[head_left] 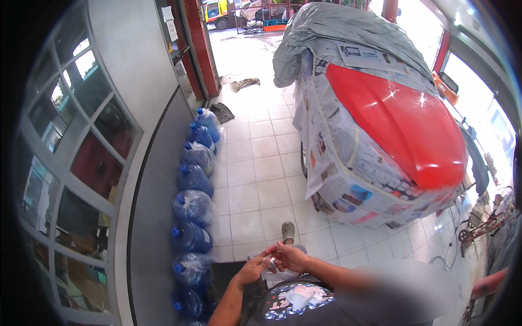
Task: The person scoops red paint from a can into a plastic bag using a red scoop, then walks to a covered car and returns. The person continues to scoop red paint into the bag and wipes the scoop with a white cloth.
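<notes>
In front of my body, over my lap, my left hand and my right hand meet with their fingers closed together. Between the fingertips shows a small whitish thing, too small and covered to name. My black shirt with a printed picture lies just below the hands. A grey shoe shows on the tiles beyond them.
Along the grey-and-white wall at left stands a row of several blue water jugs, some bagged in clear plastic. A car masked with newspaper, its red hood bare, fills the right. White floor tiles run between. A hand truck stands far right.
</notes>
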Demonstrator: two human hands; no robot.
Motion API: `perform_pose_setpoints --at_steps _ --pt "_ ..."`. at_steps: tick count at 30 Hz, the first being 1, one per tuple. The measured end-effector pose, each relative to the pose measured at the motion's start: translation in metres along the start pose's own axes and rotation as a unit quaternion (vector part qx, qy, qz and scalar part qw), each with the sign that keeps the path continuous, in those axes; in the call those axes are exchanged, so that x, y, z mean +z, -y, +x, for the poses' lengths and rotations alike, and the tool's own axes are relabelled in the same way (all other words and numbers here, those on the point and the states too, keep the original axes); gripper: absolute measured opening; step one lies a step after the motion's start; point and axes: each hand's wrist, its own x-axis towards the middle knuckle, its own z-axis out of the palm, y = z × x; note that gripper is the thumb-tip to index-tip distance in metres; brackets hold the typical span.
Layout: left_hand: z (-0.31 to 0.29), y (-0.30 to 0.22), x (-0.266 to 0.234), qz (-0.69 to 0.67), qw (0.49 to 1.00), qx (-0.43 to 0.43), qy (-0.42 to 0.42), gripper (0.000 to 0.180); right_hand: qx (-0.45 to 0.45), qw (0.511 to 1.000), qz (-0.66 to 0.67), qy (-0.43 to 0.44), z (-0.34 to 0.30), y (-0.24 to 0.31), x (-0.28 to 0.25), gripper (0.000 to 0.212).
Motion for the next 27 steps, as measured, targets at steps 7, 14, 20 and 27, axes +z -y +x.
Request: perform_pose_setpoints --at_steps 7,14,20,27 --pt "0.145 -0.046 -0.137 -0.033 0.961 -0.001 -0.273 0.038 -0.020 0.997 -0.038 -0.070 0.159 0.185 -0.056 0.043" --pt "0.281 -0.104 -0.294 -0.143 0.919 0.052 -0.363 0.021 -0.116 0.900 -0.411 0.086 0.276 0.378 -0.036 0.031" --pt "0.421 -0.183 -0.388 0.216 0.884 0.147 -0.387 0.015 -0.173 0.861 -0.479 0.009 0.397 0.466 -0.105 0.026" --pt "0.612 -0.352 -0.543 0.606 0.770 0.197 -0.028 0.014 -0.422 0.779 -0.439 -0.150 0.568 0.669 -0.168 0.022"
